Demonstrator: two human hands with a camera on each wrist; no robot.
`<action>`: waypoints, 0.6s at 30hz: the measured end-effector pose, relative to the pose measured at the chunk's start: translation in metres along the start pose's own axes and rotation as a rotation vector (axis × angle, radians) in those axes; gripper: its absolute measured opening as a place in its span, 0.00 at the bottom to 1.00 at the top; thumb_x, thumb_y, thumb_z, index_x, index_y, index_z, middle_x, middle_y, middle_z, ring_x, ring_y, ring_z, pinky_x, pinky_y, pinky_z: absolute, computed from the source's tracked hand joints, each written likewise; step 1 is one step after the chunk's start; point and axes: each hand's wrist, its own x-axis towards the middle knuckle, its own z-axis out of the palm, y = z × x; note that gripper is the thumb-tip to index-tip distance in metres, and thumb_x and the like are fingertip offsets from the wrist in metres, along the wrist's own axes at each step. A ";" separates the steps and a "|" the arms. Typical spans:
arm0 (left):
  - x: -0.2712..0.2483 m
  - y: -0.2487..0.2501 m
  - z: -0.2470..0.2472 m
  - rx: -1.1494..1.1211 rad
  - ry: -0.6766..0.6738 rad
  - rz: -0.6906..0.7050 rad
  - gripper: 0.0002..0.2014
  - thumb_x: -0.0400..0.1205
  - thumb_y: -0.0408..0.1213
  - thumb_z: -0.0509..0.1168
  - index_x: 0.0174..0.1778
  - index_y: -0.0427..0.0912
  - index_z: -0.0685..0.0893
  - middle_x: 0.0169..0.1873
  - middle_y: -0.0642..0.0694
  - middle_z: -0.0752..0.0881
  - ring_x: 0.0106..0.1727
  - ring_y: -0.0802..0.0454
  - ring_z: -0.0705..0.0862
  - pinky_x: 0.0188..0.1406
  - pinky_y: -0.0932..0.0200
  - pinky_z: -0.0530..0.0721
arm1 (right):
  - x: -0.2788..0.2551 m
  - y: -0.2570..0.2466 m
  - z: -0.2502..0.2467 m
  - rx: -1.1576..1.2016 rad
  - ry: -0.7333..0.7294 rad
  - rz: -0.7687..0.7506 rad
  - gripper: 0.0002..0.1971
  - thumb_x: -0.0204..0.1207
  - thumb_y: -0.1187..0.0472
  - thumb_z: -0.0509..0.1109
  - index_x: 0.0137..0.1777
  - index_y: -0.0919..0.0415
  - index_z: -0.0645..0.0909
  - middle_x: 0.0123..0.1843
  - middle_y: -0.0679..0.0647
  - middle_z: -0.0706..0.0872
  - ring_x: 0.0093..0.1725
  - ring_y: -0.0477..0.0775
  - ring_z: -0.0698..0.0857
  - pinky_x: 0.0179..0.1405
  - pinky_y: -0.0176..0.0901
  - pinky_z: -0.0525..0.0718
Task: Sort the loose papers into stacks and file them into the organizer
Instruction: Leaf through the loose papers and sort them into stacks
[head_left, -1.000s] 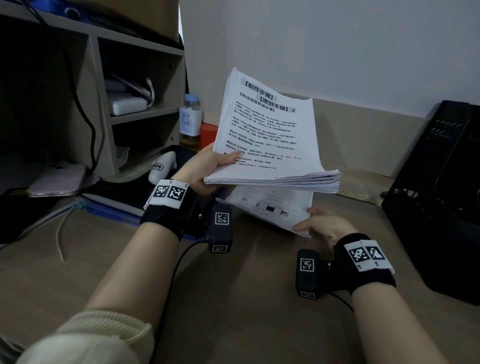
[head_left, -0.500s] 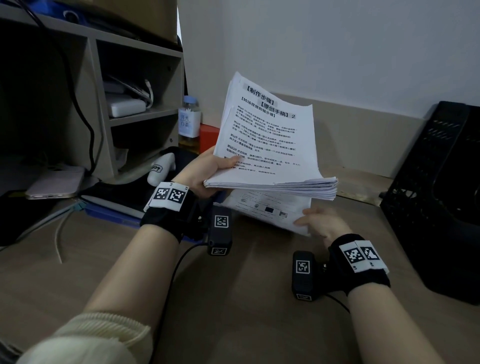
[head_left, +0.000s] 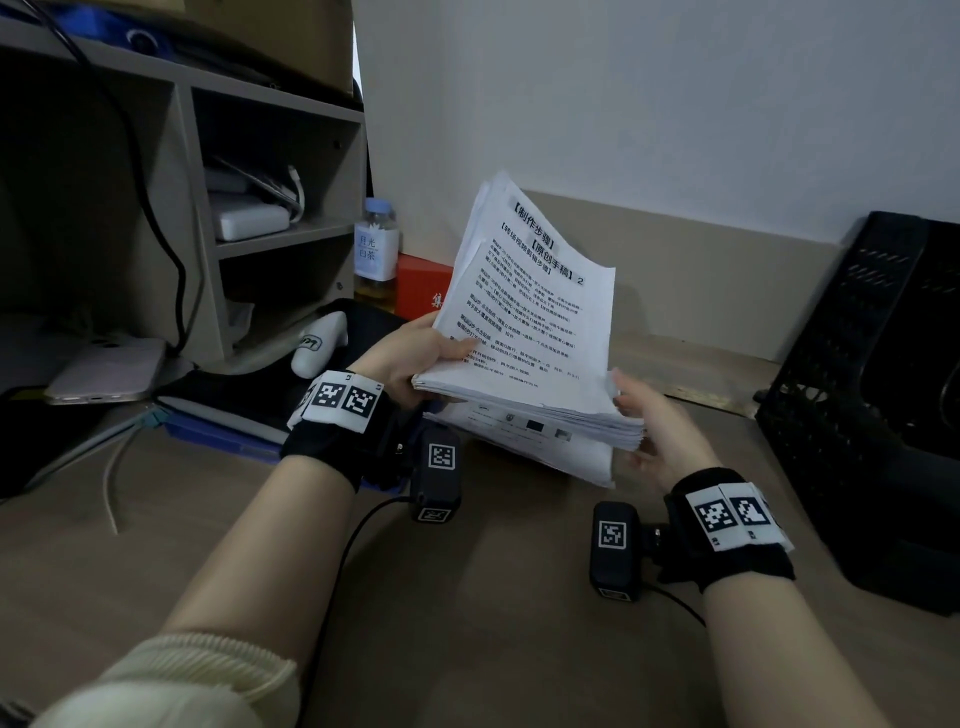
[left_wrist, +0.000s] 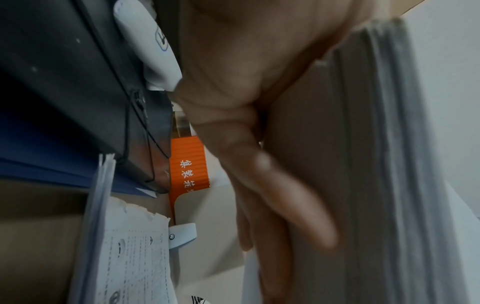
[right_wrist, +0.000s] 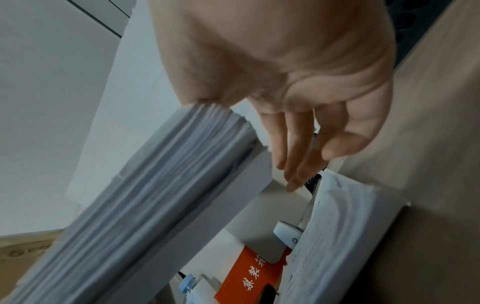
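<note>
My left hand (head_left: 410, 358) grips a thick stack of printed papers (head_left: 530, 322) by its left edge, thumb on the top sheet and fingers (left_wrist: 272, 185) underneath, holding it tilted above the desk. My right hand (head_left: 660, 431) is open with fairly straight fingers, and its palm (right_wrist: 298, 82) is against the stack's (right_wrist: 168, 174) near right corner. More loose sheets (head_left: 561, 452) lie flat on the desk below the held stack. The black mesh organizer (head_left: 857, 395) stands at the right edge of the desk.
A shelf unit (head_left: 197, 249) with chargers and cables stands at the left. A labelled bottle (head_left: 376, 249) and an orange box (head_left: 421, 286) sit behind the papers. A white device (head_left: 317, 345), a phone (head_left: 104, 369) and a blue folder (head_left: 218, 431) lie at the left.
My right hand has lifted off the sheets on the desk and come up to the right corner of the held stack. The left hand still holds the stack.
</note>
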 end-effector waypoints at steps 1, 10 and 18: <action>0.001 0.000 -0.001 0.000 0.003 0.010 0.20 0.80 0.28 0.69 0.68 0.43 0.81 0.61 0.40 0.88 0.62 0.39 0.87 0.68 0.36 0.80 | -0.002 -0.001 0.000 -0.027 -0.031 -0.004 0.19 0.72 0.44 0.74 0.53 0.59 0.85 0.40 0.50 0.89 0.36 0.49 0.82 0.31 0.41 0.72; -0.006 0.003 0.003 -0.046 -0.003 0.106 0.19 0.82 0.29 0.68 0.69 0.41 0.80 0.62 0.39 0.88 0.62 0.40 0.87 0.66 0.41 0.82 | -0.010 -0.009 0.006 0.114 -0.087 -0.182 0.05 0.75 0.70 0.73 0.40 0.63 0.82 0.36 0.54 0.90 0.27 0.43 0.89 0.22 0.31 0.82; -0.002 0.004 0.001 -0.036 -0.001 0.093 0.21 0.82 0.58 0.62 0.65 0.47 0.82 0.61 0.42 0.88 0.63 0.43 0.87 0.71 0.43 0.79 | -0.011 -0.009 0.011 0.070 -0.085 -0.287 0.09 0.77 0.71 0.70 0.54 0.61 0.84 0.47 0.52 0.90 0.40 0.46 0.90 0.34 0.34 0.88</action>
